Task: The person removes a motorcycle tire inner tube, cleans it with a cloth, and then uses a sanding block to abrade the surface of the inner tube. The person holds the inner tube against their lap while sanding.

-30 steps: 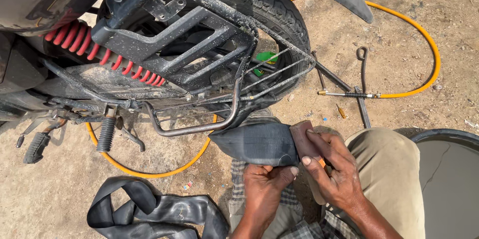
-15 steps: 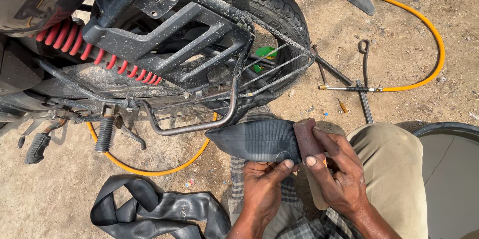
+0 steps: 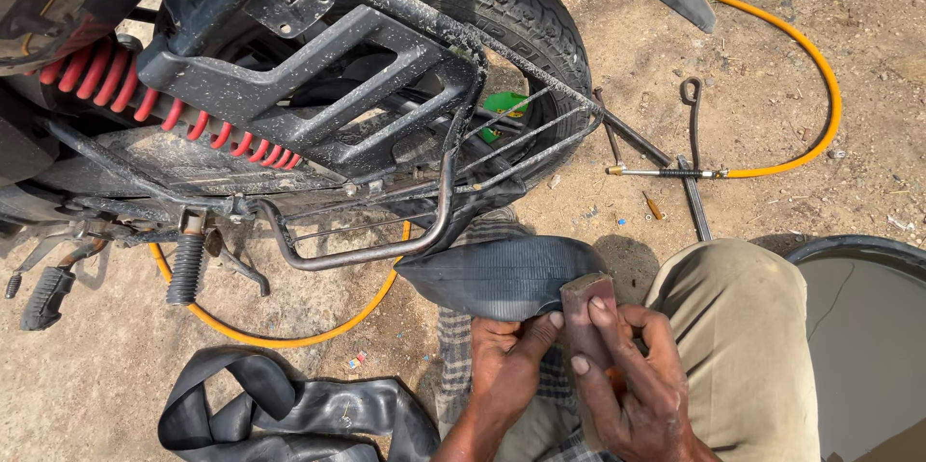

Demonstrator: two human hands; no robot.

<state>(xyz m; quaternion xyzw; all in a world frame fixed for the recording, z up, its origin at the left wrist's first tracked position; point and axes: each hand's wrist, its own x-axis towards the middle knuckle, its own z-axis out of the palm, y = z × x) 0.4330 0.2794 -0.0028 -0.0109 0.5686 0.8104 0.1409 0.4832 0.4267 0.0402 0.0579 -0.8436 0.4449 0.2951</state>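
Black inner tube point(image 3: 506, 277) gripped by left hand point(image 3: 506, 356); right hand point(image 3: 632, 385) presses rubbing block point(image 3: 586, 322), lower part hidden.

The tube point(image 3: 506, 277) is black rubber, flattened and folded into a broad band, stretched flat over the knee just below the wheel. Its surface is dusty and matt. The block point(image 3: 585, 322) (a small reddish-brown rectangle, worn at the edges) stands tilted on its end, pressed against the tube's right end.
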